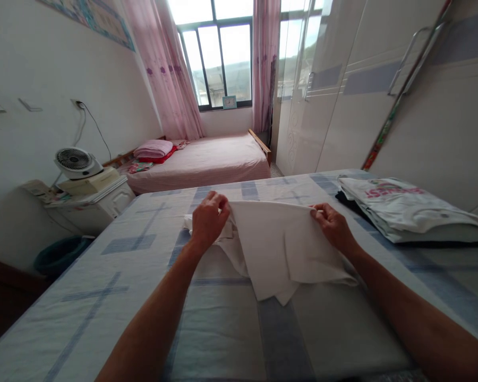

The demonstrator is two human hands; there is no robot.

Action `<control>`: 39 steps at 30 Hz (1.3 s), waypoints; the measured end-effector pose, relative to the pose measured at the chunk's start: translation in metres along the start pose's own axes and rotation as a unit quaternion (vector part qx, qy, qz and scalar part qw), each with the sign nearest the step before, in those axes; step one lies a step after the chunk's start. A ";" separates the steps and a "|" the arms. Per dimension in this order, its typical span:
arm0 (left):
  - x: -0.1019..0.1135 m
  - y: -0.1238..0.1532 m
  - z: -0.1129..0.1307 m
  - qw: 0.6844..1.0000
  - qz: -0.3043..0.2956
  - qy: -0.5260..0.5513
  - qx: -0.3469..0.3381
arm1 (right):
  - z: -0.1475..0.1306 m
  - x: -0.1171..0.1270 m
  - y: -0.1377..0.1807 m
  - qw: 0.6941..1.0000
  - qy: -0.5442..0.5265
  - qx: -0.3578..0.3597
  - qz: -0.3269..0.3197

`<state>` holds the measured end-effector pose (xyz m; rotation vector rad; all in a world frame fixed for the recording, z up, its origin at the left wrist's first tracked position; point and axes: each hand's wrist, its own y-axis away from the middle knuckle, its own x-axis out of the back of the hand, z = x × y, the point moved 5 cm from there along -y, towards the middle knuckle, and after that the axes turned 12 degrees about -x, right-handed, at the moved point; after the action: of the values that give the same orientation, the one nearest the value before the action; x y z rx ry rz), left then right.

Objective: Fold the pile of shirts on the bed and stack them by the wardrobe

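Note:
A white piece of clothing (274,239), partly folded, hangs between my hands just over the bed. My left hand (210,217) is closed on its upper left corner. At the upper right edge, my right hand (331,223) pinches the cloth between thumb and fingers. The top edge is stretched nearly straight between the two grips. Lower folds drape down onto the blue and white bedsheet (131,281), and a bunched part sticks out behind my left hand. What kind of garment it is cannot be made out.
Folded shirts (406,207) lie stacked at the bed's right side. On the left, a white fan (76,162) stands on a box over a small cabinet (103,204), beside a dark green bin (61,255). A pink bed (219,159) is beyond, with a wardrobe (342,106) on the right.

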<state>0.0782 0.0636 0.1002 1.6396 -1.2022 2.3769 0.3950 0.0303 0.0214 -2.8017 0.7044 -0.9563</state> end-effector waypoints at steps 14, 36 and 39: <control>0.015 0.024 0.007 0.962 -0.027 0.272 -0.008 | -0.085 0.115 0.017 0.949 -0.228 -0.034 0.215; 0.164 0.017 -0.053 0.930 0.342 0.136 0.008 | -0.101 0.157 -0.032 0.981 -0.059 0.087 0.164; 0.146 0.078 -0.055 0.985 0.017 0.158 0.072 | -0.060 0.133 -0.009 0.997 0.040 0.030 -0.058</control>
<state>-0.0634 -0.0166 0.1641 1.2113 -1.0315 2.6700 0.4555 -0.0188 0.1451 -2.7920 0.5174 -1.0944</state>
